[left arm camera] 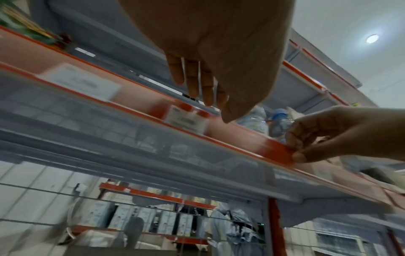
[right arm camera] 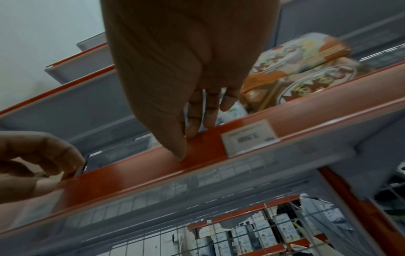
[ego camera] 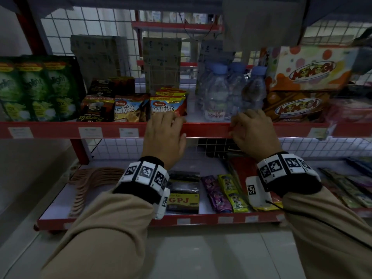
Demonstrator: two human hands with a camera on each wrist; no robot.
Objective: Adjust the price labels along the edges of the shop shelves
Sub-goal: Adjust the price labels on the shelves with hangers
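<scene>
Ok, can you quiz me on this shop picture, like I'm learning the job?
1. True or false: the left hand and the right hand both grip the same red rail.
2. What stands on the shelf just behind the rail between the hands? A: bottles. B: shoes. C: plates.
3. Fill in: in the head view, ___ labels sit on that rail to the left of the left hand.

Key: 1 true; 2 A; 3 three.
</scene>
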